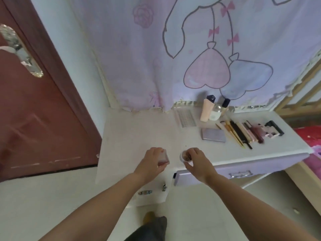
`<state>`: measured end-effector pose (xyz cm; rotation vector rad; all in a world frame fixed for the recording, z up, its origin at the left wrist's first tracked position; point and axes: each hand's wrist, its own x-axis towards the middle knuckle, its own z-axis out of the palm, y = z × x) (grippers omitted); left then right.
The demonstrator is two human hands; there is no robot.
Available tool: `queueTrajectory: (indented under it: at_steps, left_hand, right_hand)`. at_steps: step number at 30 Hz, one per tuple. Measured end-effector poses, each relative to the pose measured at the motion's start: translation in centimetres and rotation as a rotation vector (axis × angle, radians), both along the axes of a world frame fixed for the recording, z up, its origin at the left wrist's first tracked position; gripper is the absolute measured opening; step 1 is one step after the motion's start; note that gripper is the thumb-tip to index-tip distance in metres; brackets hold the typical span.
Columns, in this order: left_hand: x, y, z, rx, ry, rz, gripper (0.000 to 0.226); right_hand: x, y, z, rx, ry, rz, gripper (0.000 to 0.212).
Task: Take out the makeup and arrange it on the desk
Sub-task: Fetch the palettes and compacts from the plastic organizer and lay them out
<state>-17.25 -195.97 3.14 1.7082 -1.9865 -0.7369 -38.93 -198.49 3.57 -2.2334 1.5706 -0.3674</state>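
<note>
My left hand (150,162) grips a small clear box with pink contents (164,160) just above the front of the white desk (139,133). My right hand (195,160) holds a small round white jar (185,157) with brownish contents near the desk's front edge. Laid out at the right are a grey-lilac compact (213,135), a row of brushes and pencils (239,133), a black-and-pink item (273,130), a peach tube (205,110), two bottles (216,111) and a lash tray (185,118).
A lilac drawer (234,173) stands pulled out under the desk's front right. A patterned curtain (191,49) hangs behind the desk. A red-brown door (34,110) is at the left, a wooden frame and red bedding (309,136) at the right.
</note>
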Motion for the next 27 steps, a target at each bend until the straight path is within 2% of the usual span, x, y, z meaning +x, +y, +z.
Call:
queueTrajectory:
  at_steps: [6,12,17,22,24,27]
  left_hand:
    - [-1.6,-10.7,-0.5,0.105,-0.049,-0.080,0.046]
    - [-3.4,-15.9,-2.3,0.175,-0.077,-0.042,0.043]
    - [-3.8,-16.4,-4.0,0.086,-0.166,-0.088,0.048]
    - [-3.3,-16.1,-4.3,0.071,-0.106,-0.069,0.053]
    - [-2.8,-16.5,-4.2,0.086,-0.108,-0.071,0.055]
    - [-2.4,-17.7,-3.7,0.118,-0.148,-0.090,0.052]
  right_hand:
    - [-0.3,-9.6,-0.6,0.074,0.042,-0.079,0.026]
    - [-1.1,-14.9,-2.3,0.142,0.088,0.040,0.017]
    - [-1.6,-15.5,-3.4,0.150,0.072,0.118,0.022]
    - [-2.2,-12.5,-3.1,0.243,-0.069,-0.043,0.036]
    - [-2.6,-10.3,-3.6,0.276,-0.066,-0.083,0.033]
    - [-3.0,-7.8,-4.7,0.220,0.004,-0.008,0.017]
